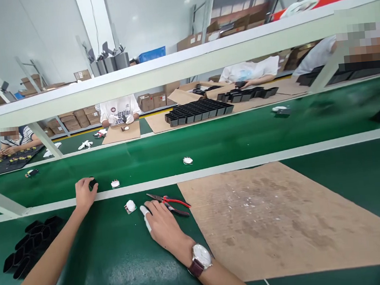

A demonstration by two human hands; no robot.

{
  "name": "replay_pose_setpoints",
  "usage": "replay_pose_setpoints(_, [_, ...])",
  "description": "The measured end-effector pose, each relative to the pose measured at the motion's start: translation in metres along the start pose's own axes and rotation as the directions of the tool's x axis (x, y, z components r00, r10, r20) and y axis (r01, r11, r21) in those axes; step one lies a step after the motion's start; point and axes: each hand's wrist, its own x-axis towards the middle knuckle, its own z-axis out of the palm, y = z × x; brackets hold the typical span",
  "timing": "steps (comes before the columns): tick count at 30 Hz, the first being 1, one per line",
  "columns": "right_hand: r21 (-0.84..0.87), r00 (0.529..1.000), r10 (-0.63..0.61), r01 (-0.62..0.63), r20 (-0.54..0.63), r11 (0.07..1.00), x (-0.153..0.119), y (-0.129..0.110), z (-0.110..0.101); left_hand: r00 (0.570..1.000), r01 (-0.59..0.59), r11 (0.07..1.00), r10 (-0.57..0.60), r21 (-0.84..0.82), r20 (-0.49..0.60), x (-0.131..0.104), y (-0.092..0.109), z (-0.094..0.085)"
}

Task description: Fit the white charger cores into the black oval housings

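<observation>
My left hand (pixel 85 195) reaches over the pale rail onto the green belt, its fingers closed on a small black housing (pixel 93 183), partly hidden by the hand. My right hand (pixel 162 222) lies palm down on the green bench with fingers stretched out. White covers wrap one of its fingers, and a watch is on that wrist. Beside its fingertips are pliers (pixel 175 205) with red and black handles; whether the hand touches them I cannot tell. Left of this hand sits a small board with a round white top (pixel 130 206). A similar white-topped piece (pixel 115 184) is on the belt near my left hand.
Black hollow housings (pixel 33 247) stand grouped at left. A stained cardboard sheet (pixel 276 219) covers the bench at right. The pale rail (pixel 166 180) borders the belt (pixel 144 157), which carries another white-topped piece (pixel 187 160). A shelf beam (pixel 170 71) crosses above; several people work beyond.
</observation>
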Motion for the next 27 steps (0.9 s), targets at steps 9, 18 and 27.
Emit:
replay_pose_setpoints(9, [0.086,0.970,-0.243,0.243,-0.008,0.966,0.006,-0.021,-0.003,0.937,-0.268,0.949,0.297,-0.167,0.186,-0.019,0.050,0.073])
replay_pose_setpoints(18, [0.183,0.980,-0.194,0.197,-0.033,0.963,-0.004,-0.023,-0.015,0.935,-0.273,0.939,0.311,-0.210,0.172,-0.064,0.072,0.018])
replay_pose_setpoints(27, [0.113,0.950,0.307,-0.313,0.062,0.943,0.019,0.129,-0.045,0.914,-0.239,0.953,0.285,-0.184,0.289,-0.141,0.020,-0.024])
